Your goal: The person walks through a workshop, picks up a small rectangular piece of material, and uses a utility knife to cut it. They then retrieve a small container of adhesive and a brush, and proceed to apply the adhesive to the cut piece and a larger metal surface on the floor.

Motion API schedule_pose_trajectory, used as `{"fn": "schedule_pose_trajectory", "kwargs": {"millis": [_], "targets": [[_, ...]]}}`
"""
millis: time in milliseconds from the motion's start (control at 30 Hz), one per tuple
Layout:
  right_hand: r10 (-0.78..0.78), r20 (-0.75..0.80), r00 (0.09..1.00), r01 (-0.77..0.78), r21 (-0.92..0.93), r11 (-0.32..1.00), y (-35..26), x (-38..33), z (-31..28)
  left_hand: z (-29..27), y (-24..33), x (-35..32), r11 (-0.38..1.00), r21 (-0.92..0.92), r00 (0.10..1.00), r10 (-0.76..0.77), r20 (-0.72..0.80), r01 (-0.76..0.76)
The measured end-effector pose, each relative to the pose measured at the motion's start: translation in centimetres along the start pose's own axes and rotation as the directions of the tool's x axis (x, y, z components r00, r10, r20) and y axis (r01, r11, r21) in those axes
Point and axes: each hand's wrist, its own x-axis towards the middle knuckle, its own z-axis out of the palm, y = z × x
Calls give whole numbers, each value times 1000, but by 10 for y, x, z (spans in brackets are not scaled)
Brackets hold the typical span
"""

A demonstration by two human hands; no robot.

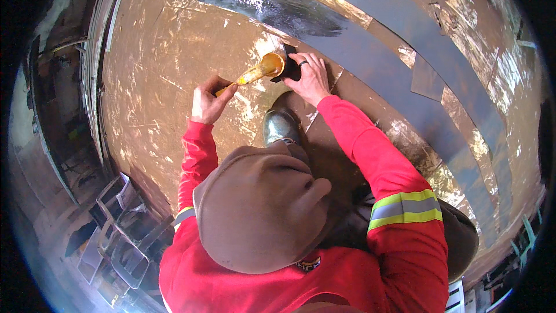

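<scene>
My left hand (212, 98) is closed round the handle of a yellow tool (249, 75); its wider end reaches into the mouth of a small round container (273, 62) with an orange-yellow inside. Whether that end is a brush or a blade, I cannot tell. Against the container, my right hand (311, 75), with a dark ring on one finger, grips its dark side (292, 62) between thumb and fingers. The container looks tilted toward my left hand. Just beyond lies a grey strip (399, 81) with a glossy black wet-looking patch (260, 1).
Brown, scuffed sheeting (156, 81) spreads under me, streaked with bright light. A second grey strip (428, 17) curves along the far right. My dark boot (281, 126) stands close below the container. Metal frames (124, 249) stand at the lower left.
</scene>
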Motion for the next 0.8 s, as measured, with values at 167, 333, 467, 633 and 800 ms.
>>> {"fn": "schedule_pose_trajectory", "kwargs": {"millis": [167,333,467,633,800], "targets": [[20,2,1000,-20,-10,1000,0,1,-2,0,1,-20,985,-172,993,-6,-119,-15],[16,5,1000,-16,-19,1000,0,1,-5,0,9,-35,992,-111,977,29,-211,-54],[11,-1,1000,-11,-28,1000,5,-2,-7,17,-8,-42,987,-142,966,32,-258,-71],[31,27,999,-29,-52,998,8,-8,-22,61,-42,-40,964,-259,959,-19,-283,-58],[24,41,999,-17,-161,987,19,-14,-41,76,-42,-35,854,-505,947,-53,-318,-122]]}}
